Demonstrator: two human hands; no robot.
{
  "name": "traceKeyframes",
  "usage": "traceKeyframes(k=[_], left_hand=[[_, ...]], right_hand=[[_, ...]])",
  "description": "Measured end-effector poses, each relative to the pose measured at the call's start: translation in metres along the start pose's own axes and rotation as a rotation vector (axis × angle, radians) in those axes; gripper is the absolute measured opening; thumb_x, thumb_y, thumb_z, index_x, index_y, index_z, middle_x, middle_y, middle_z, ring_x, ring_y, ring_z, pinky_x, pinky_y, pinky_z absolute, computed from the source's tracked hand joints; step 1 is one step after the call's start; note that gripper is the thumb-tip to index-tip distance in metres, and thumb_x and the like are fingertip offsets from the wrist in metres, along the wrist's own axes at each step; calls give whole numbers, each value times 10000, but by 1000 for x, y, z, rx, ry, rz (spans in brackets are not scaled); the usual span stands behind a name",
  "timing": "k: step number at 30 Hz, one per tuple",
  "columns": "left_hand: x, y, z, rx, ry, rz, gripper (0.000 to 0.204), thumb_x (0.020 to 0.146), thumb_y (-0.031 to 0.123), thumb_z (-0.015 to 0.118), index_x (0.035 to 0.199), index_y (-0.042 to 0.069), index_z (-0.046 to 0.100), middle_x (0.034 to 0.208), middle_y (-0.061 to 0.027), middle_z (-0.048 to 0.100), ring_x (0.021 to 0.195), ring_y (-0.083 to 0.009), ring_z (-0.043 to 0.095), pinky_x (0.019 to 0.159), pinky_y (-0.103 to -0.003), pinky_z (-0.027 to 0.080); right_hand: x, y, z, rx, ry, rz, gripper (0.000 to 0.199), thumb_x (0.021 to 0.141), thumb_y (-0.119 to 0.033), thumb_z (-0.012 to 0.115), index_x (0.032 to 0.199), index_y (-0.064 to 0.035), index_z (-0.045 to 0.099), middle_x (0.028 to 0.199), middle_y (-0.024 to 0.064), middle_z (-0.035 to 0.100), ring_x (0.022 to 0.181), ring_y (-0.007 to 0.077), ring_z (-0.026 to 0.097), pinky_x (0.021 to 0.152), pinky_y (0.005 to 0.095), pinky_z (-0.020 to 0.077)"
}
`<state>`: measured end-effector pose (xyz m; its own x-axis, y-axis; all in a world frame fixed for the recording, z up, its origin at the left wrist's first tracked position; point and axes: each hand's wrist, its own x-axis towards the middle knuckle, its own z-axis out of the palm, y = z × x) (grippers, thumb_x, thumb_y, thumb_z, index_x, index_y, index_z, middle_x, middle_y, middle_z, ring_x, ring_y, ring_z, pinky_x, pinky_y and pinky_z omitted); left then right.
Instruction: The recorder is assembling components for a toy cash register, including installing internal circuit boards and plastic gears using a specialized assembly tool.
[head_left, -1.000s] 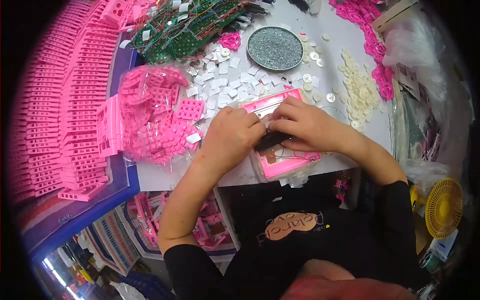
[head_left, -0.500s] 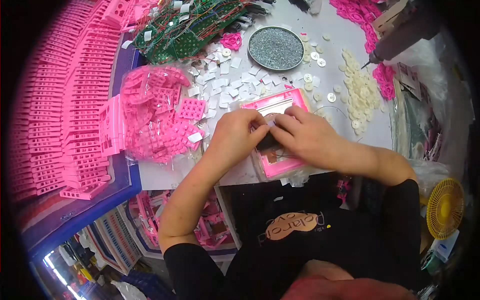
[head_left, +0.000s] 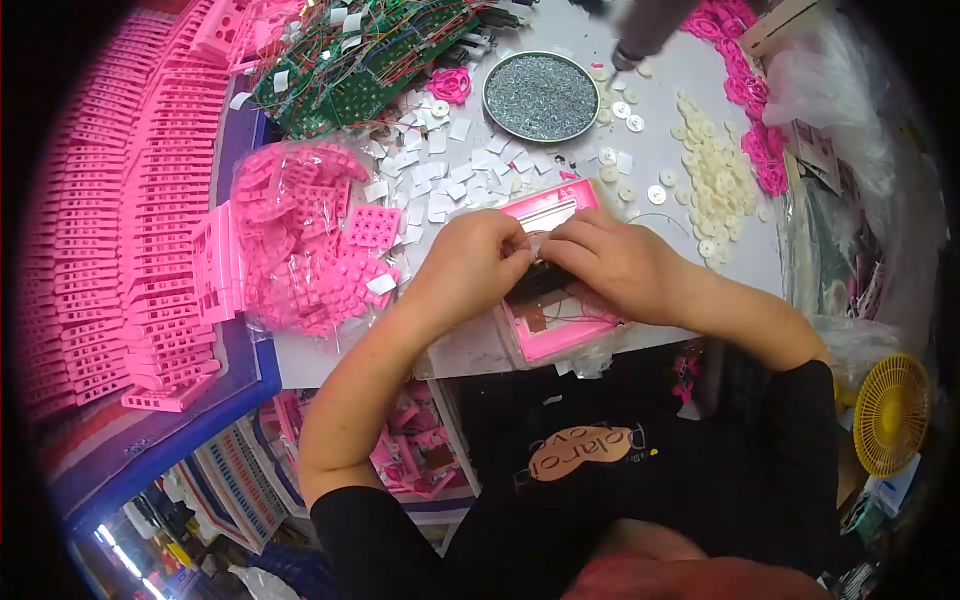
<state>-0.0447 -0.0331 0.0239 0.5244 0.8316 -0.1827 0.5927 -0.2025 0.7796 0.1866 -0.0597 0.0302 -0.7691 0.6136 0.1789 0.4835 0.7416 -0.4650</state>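
A pink plastic casing lies near the table's front edge, with a black part and thin wires inside it. Over its middle my two hands meet. My left hand is closed, thumb and forefinger pinched together at the black part's upper edge. Against it from the other side come the bent fingers of my right hand, also pinched. Whatever sits between the fingertips is too small and too covered to make out.
Small white squares are scattered behind the casing, beside a round dish of screws. A hanging electric screwdriver is at the back. Cream discs lie right; bagged pink keypads, circuit boards and stacked pink frames left.
The hanging screwdriver has swung from the right toward the back middle. A white piece seen between my fingertips no longer shows clearly. My hands stay over the casing, and the view has shifted slightly.
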Motion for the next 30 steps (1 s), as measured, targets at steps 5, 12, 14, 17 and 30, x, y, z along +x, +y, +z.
traceKeyframes(k=[5,12,14,17,30], left_hand=[[-1,0,4,146,71,101,150,833,130,715,875,-10,684,779,-159,660,679,-305,633,646,-382,501],[21,5,-22,186,-276,31,160,839,171,705,840,11,711,773,-165,692,721,-320,670,681,-406,518],[37,14,-34,167,-429,-67,161,839,177,699,826,17,715,772,-164,700,717,-322,670,688,-407,519],[62,14,-35,286,-173,18,143,833,179,702,827,38,723,782,-147,705,745,-322,672,694,-411,521],[156,-17,5,639,425,250,144,847,270,677,861,151,757,909,-59,705,921,-287,667,825,-476,448]], right_hand=[[-2,5,5,73,25,-1,521,728,-111,763,1205,-34,568,1100,124,582,999,333,586,759,400,556],[1,7,3,134,59,-37,532,712,-98,772,1198,-33,565,1094,129,591,991,344,589,773,414,545],[-1,8,2,145,63,-19,533,709,-90,772,1197,-34,564,1102,130,594,996,348,589,784,416,542],[-2,9,1,150,68,-12,548,707,-81,771,1211,-36,561,1115,128,595,1003,352,588,798,417,540],[-25,90,-122,44,1120,6,469,886,3,668,1323,43,504,1270,186,595,1173,299,596,1022,432,474]])
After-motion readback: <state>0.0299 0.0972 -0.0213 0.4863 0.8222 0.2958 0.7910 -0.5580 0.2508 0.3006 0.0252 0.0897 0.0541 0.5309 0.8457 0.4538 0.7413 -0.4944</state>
